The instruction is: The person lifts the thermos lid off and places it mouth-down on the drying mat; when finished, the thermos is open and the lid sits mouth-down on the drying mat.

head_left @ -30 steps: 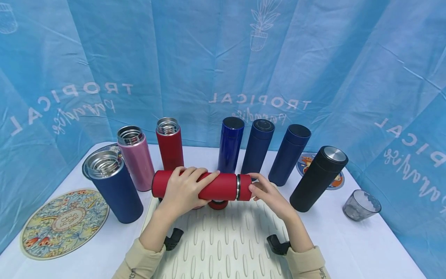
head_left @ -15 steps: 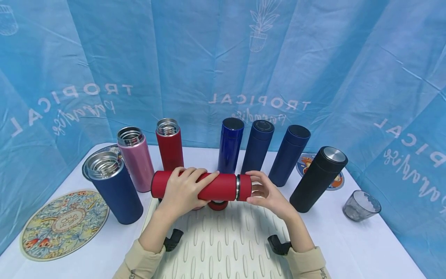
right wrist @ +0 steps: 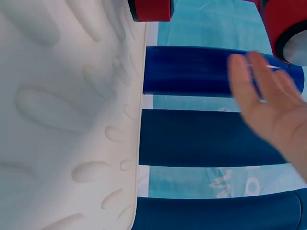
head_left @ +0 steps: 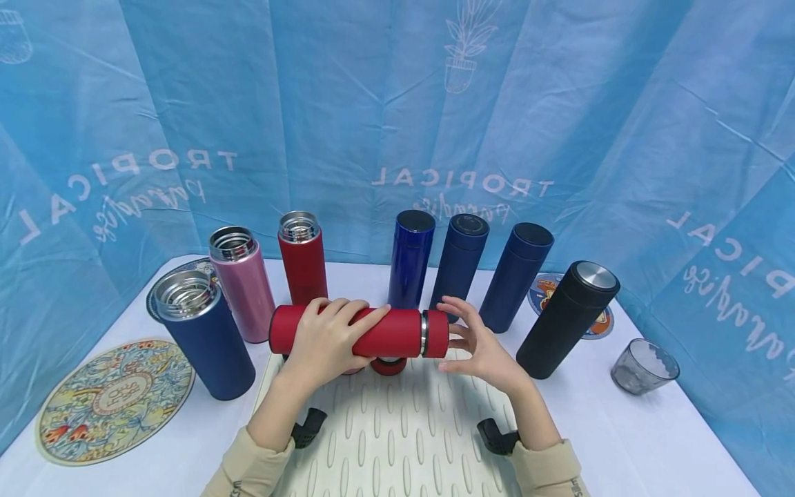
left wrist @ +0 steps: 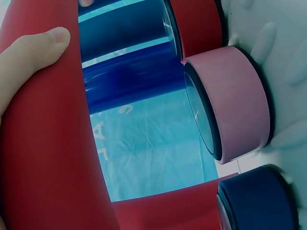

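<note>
Bottle (head_left: 400, 333), long, red and silver-ringed, was sideways in the middle. My left hand (head_left: 328, 338) gripped it, maybe to steady it; my right hand (head_left: 489, 357) was wide beside its round red lid (head_left: 437, 334), at three o'clock.

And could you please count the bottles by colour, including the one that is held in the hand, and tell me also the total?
Red bottles: 2, one of them in the left hand
Blue bottles: 4
Pink bottle: 1
Black bottle: 1
Total: 8
</note>
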The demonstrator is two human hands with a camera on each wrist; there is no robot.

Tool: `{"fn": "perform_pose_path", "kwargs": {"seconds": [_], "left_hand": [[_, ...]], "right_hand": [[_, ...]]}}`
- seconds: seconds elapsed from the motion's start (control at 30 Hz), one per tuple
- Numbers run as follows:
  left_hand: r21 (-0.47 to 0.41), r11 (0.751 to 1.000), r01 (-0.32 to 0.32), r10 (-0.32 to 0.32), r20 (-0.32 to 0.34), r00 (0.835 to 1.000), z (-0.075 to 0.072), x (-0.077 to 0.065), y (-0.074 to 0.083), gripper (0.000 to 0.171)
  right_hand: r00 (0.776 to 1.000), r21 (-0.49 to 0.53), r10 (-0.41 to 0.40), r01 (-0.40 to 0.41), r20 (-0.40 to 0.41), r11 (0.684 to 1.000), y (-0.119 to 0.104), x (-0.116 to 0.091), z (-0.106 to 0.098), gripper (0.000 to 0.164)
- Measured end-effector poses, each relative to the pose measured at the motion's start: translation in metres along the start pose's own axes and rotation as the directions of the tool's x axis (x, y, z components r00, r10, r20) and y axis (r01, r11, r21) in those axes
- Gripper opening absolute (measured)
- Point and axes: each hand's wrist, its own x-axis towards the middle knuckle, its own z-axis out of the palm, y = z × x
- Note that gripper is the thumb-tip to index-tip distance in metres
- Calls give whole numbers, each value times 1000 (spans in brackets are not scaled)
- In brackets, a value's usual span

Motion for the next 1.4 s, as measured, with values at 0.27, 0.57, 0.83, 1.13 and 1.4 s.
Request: {"fn": "perform_pose_path", "kwargs": {"seconds": [0.27, 0.57, 0.83, 1.13, 1.4], "left_hand": [[4, 1000, -17, 17, 6, 1000, 1, 0, 0, 77], [11, 999, -31, 31, 16, 999, 2, 0, 2, 77], [16, 1000, -9, 9, 16, 1000, -1, 0, 1, 79], [-5, 1000, 13, -13, 20, 1000, -3, 0, 0, 82], [-29, 999, 40, -39, 12, 999, -3, 0, -1, 81]], "right_hand": [[963, 15, 268, -267, -16, 964, -3, 1, 1, 52], [952, 67, 306, -304, -14, 950, -3, 2, 3, 49], [973, 79, 231, -230, -1, 970, 0, 2, 0, 56], [999, 80, 28, -27, -17, 996, -2, -1, 0, 66], [998, 65, -15, 19, -60, 998, -2, -5, -9, 65]]}}
